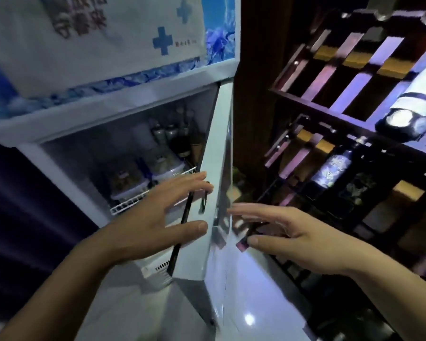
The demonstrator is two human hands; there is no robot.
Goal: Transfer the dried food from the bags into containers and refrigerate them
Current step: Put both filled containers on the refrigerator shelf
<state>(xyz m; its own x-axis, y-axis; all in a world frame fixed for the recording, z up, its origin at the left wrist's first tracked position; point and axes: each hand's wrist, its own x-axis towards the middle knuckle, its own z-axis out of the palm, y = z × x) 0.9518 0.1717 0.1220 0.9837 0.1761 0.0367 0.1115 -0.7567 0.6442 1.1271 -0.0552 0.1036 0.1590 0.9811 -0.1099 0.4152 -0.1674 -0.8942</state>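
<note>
While the fridge door (217, 183) stands partly ajar, both hands are up at its free edge and neither holds anything. Farthest left is a dark panel beside the fridge (59, 114), whose upper door carries a white cloth with blue crosses over a blue mountain picture. Below that, the lower compartment is lit and open to view. On its white wire shelf (133, 200) sit two containers (143, 178) side by side, lidded as far as the blur allows, with brownish contents that I take to be the dried food. Behind them, deeper in, stand several bottles and jars (172, 136), too dim to name.

Next comes the left hand (158, 217), fingers straight and spread, its grip apart, thumb and fingertips reaching across the door's inner edge; whether they press it or hover just off it I cannot tell. Past the door, the right hand (288, 232) is likewise splayed with its grip apart, fingertips near the door's outer face. Farthest right, a dark wooden rack (330, 99) holds a wine bottle (330, 171) and other dim items.

Judging by this, the task is close to its end: no bags are in sight, the filled containers are already on the shelf, and what seems left is to shut the door. Whether more bags wait elsewhere cannot be known from this view.
</note>
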